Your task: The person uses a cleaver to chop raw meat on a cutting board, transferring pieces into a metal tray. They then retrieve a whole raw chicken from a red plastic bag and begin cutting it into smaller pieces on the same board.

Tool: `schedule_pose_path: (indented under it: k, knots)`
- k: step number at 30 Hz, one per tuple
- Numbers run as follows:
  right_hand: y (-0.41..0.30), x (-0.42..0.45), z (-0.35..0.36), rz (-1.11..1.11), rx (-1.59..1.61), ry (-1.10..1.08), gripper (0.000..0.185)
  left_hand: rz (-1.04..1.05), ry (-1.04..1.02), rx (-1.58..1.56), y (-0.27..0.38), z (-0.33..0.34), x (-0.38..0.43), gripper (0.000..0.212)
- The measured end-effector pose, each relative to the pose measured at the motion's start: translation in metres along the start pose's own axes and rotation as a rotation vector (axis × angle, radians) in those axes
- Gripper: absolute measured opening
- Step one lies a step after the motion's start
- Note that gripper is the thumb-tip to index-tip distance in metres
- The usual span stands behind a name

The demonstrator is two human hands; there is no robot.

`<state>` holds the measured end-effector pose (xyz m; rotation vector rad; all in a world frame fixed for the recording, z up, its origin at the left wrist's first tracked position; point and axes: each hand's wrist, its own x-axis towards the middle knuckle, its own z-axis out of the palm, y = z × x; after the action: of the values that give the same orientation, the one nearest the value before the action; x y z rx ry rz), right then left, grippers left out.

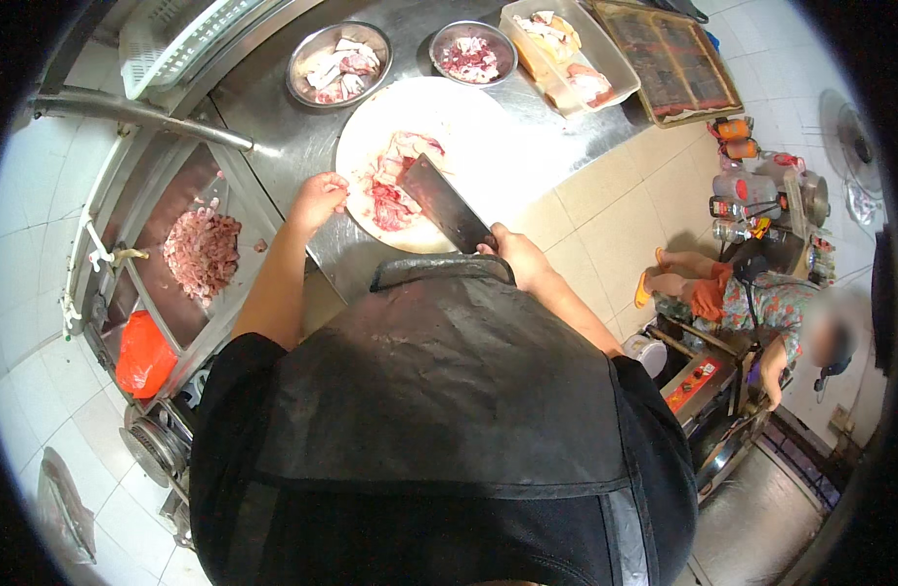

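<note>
My right hand (518,256) grips the handle of a cleaver (449,205), its dark blade slanting up and left over the round white chopping board (478,121). The blade's far end lies against pieces of raw meat (394,205), red and pink, spread on the board's left half. At the board's left rim is my left hand (322,199), its fingers bent and the fingertips close together beside the meat. Whether anything small is pinched in those fingers is too unclear to see.
Behind the board stand a metal bowl of fatty meat (342,69), a smaller bowl of red scraps (472,57) and a plastic tub (617,84) holding meat. Chopped meat (203,253) is heaped in the steel sink (152,201) at left. A person (764,300) stands at a stove on the right.
</note>
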<state>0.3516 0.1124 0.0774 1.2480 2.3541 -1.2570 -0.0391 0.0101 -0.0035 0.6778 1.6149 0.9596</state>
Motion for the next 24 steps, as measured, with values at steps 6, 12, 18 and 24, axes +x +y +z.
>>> schedule_pose_path:
  k: [6,12,18,24]
  knots:
    - [0.013,-0.009,-0.001,0.008,0.085,0.035,0.033,0.063,-0.018,-0.203,0.088,0.013,-0.008,0.019]
    - [0.027,-0.033,-0.029,0.136,0.183,0.113,0.032,0.252,-0.028,-0.249,0.203,0.078,0.020,0.018]
    - [0.066,-0.055,-0.038,0.223,0.263,0.273,0.032,0.650,0.212,0.264,0.231,0.155,0.155,0.033]
    - [0.078,-0.068,-0.051,0.296,0.347,0.393,0.030,0.438,0.266,0.747,0.144,0.147,0.285,0.074]
